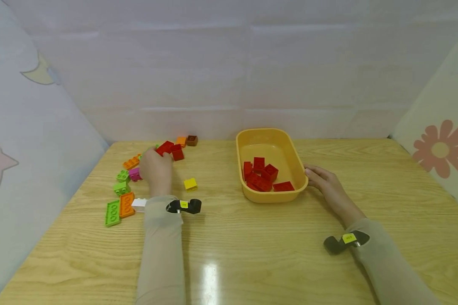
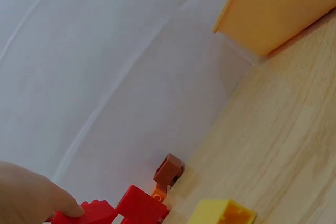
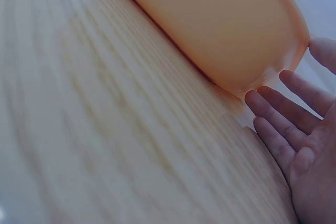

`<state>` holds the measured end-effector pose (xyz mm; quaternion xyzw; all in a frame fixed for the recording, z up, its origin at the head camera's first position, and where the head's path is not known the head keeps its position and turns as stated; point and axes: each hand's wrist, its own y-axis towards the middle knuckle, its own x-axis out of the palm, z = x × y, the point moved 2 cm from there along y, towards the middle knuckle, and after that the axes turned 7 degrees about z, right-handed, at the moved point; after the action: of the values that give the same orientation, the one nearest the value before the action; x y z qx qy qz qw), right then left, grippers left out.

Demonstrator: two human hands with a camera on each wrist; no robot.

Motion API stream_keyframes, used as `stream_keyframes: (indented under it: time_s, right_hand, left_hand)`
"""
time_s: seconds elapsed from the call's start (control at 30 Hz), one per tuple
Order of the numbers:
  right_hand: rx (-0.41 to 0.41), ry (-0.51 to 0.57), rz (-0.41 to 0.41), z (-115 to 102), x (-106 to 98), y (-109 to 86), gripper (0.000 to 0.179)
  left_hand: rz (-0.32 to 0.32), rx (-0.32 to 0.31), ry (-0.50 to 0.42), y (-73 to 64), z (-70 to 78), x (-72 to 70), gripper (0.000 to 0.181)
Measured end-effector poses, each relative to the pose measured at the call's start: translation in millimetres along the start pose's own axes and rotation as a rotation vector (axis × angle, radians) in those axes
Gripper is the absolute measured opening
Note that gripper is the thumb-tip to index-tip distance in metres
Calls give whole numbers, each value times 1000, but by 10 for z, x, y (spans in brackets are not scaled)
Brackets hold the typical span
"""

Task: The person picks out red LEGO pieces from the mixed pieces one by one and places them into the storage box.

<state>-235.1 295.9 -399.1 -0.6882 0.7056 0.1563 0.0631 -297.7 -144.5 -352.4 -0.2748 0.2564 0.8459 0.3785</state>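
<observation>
My left hand (image 1: 155, 169) grips a red toy brick (image 1: 165, 148) among the loose bricks at the far left. In the left wrist view a fingertip lies on that brick's studded side. Right beside it is another red brick (image 1: 177, 152); I cannot tell if the two are joined. A yellow-orange plastic bin (image 1: 275, 197) holds several red bricks (image 1: 260, 182). Against the bin's right side rests my right hand (image 1: 330, 188), its fingers mostly straight and the thumb at the rim. The right wrist view shows nothing in that palm.
Green, orange and purple bricks (image 1: 135, 174) lie left of the left hand, with a white brick (image 1: 139, 205) near that wrist. A yellow brick (image 1: 191, 184) sits between hand and bin. Behind stand an orange brick and a brown brick (image 1: 192, 140), near the wall covering.
</observation>
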Motion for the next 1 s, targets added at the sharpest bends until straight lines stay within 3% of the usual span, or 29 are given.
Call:
stream_keyframes:
  time_s: [0.37, 0.67, 1.0]
  right_hand:
    - [-9, 19, -2, 14, 0, 7, 57]
    - [-15, 28, -1, 10, -3, 4, 56]
    - [-11, 21, -6, 4, 1, 6, 57]
  left_hand:
    - [30, 54, 36, -38, 237, -68, 42]
    - [12, 104, -21, -118, 459, -131, 42]
    - [6, 243, -44, -273, 712, -98, 39]
